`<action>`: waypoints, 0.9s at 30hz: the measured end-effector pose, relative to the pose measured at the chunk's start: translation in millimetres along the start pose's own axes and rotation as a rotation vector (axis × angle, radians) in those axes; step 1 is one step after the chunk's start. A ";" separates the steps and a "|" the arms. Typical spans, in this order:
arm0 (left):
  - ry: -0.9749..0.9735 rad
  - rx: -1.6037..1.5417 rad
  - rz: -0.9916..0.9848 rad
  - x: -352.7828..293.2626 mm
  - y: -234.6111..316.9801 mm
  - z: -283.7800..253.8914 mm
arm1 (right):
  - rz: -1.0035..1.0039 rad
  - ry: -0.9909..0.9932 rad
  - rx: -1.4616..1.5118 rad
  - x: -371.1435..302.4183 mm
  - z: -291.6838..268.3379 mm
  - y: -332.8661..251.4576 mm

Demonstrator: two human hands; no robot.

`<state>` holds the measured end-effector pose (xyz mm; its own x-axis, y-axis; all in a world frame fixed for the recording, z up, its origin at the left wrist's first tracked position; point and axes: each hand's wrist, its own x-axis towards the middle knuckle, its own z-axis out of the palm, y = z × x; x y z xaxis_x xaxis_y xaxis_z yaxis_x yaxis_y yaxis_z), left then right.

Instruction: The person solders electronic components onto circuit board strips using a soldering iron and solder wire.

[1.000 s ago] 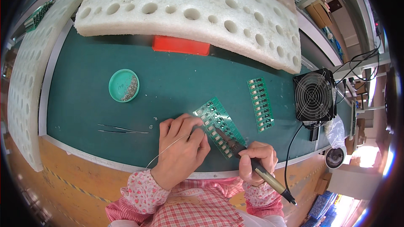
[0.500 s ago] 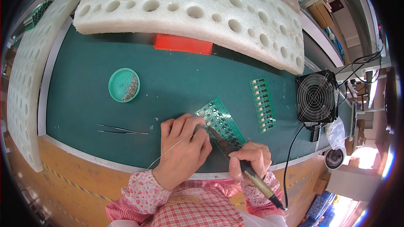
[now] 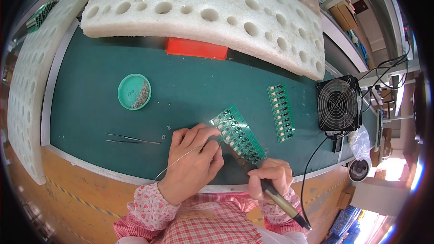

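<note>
My right hand (image 3: 272,177) is closed around a soldering iron (image 3: 281,202), its tip end slanting up and left toward my left fingers, along the near left edge of a green circuit board (image 3: 238,134). Rows of small pale and dark parts cover that board. In my left hand (image 3: 193,162) a thin solder wire (image 3: 179,159) is pinched, its tail curving back over the wrist. The left fingertips meet the board's upper left edge. Exactly where the iron's tip ends is hard to make out beside the fingers.
A second circuit board (image 3: 281,113) lies to the right, near a black fan (image 3: 338,102). Tweezers (image 3: 132,139) and a green dish (image 3: 134,91) of small metal bits lie left. Behind stand a red tray (image 3: 196,49) and a holed white foam block (image 3: 199,2). The iron's cable (image 3: 309,171) runs right.
The iron's front part has shifted down and left, from over the circuit board to along its edge. My left hand has moved slightly left. The board has barely moved.
</note>
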<state>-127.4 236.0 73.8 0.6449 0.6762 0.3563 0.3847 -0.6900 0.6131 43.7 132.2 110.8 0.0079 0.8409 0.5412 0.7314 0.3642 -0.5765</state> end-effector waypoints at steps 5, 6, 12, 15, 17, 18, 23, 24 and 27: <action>0.019 -0.034 -0.018 5.3 0.3 -4.0 | 0.130 0.080 0.016 -2.6 -8.3 4.1; 0.018 -0.033 -0.018 6.2 -0.7 -3.3 | 0.150 0.104 0.002 -4.3 -7.1 4.8; 0.016 -0.031 0.020 7.1 -2.8 1.4 | 0.072 0.065 0.036 -0.4 -1.0 9.9; -0.001 -0.010 0.026 6.8 -2.7 4.7 | 0.077 0.045 0.026 -0.8 -0.5 9.8; 0.001 0.016 0.028 7.4 -3.2 5.9 | 0.068 0.044 0.029 1.7 1.2 9.8; 0.000 0.015 0.027 7.6 -3.4 6.9 | 0.057 0.044 0.031 2.7 2.2 9.9; 0.009 0.031 0.024 7.5 -3.4 9.5 | 0.051 0.025 0.009 6.3 4.6 6.4; 0.010 0.029 0.023 8.0 -3.2 9.2 | 0.046 0.012 -0.008 8.9 4.6 3.9; 0.002 0.029 0.020 8.8 -2.6 9.1 | 0.003 0.005 -0.075 11.3 8.0 -0.2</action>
<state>-116.7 241.4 68.9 0.6513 0.6629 0.3692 0.3910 -0.7102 0.5855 38.2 144.9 112.1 0.0136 0.8401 0.5423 0.7804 0.3302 -0.5310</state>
